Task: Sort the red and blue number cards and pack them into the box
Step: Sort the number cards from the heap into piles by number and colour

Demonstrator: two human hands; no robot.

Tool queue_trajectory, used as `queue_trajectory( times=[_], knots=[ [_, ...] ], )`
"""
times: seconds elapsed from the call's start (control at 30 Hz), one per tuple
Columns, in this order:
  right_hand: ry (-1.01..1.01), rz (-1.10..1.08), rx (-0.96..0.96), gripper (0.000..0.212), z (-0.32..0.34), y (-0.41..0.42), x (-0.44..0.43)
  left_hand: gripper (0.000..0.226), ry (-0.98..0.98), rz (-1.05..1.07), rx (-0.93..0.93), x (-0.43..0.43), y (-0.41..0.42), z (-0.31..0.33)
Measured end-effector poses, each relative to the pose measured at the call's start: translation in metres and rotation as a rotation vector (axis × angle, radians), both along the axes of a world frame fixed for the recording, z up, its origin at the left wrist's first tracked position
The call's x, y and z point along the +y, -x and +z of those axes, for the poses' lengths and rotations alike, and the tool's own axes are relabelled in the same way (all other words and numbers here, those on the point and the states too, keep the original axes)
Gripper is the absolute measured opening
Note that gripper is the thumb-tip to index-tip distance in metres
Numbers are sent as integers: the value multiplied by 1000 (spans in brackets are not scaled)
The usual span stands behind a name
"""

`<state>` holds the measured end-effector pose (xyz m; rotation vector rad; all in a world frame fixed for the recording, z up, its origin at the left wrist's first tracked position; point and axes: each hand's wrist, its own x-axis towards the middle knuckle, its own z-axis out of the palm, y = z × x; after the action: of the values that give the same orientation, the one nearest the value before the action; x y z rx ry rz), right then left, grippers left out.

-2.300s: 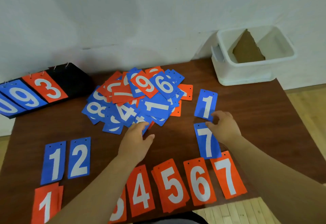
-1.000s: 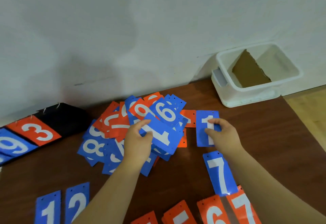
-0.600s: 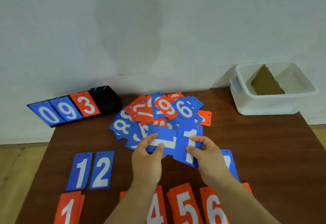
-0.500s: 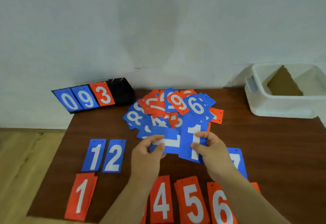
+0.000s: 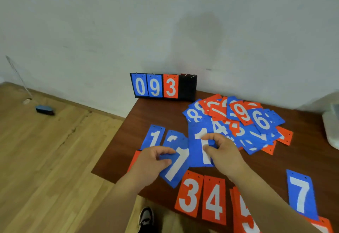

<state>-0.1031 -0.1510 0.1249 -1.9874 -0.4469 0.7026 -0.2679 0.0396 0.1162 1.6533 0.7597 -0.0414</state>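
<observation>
- A brown table (image 5: 159, 115) stands against a pale wall (image 5: 165, 21), with wood floor (image 5: 55, 159) at 9 o'clock. A flip scoreboard (image 5: 163, 86) reading 0-9-3 sits at the table's 11 o'clock corner.
- Done: sorting is judged partly complete. A laid blue 1 (image 5: 153, 137) and a half-covered blue card (image 5: 173, 137) lie at the hands' 11 o'clock. A red 3 (image 5: 189, 193), red 4 (image 5: 214, 198) and red 5 (image 5: 242, 212) form a row at 6 o'clock. A blue 7 (image 5: 300, 196) lies at 4 o'clock.
- Left: the mixed pile (image 5: 238, 122) of red and blue cards at 1 o'clock is unsorted. Only a white edge of the box (image 5: 330, 128) shows at 3 o'clock, and its inside is out of view, so packing cannot be assessed.
- The left hand (image 5: 152, 161) is palm down. Thumb and fingers pinch a tilted blue card (image 5: 176, 166), digit apparently 1.
- The right hand (image 5: 225, 155) pinches an upright blue 1 card (image 5: 199, 152) between thumb and fingers. Its edge meets the tilted card.
</observation>
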Motion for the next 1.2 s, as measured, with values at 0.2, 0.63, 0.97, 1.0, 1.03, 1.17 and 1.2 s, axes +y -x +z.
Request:
queue_trajectory(
  times=[0.2, 0.63, 0.97, 1.0, 1.03, 1.17, 1.2],
  knots=[
    [103, -52, -14, 30, -42, 28, 100, 34, -56, 316, -17, 115, 54, -34],
    [527, -83, -178, 44, -155, 43, 260, 41, -100, 279, 72, 248, 76, -80],
    [572, -158, -185, 37, -124, 47, 214, 40, -187, -7, 81, 239, -8, -112],
    [569, -179, -179, 32, -120, 48, 201, 40, -193, -37, 82, 235, -18, -116],
    [589, -195, -193, 29, -116, 51, 188, 41, -201, -70, 82, 230, -28, -121],
    [737, -222, -264, 25, -108, 54, 150, 41, -326, -240, 121, 213, -57, -140],
    [742, -231, -253, 25, -109, 54, 145, 42, -398, -295, 147, 210, -60, -145]
  ],
)
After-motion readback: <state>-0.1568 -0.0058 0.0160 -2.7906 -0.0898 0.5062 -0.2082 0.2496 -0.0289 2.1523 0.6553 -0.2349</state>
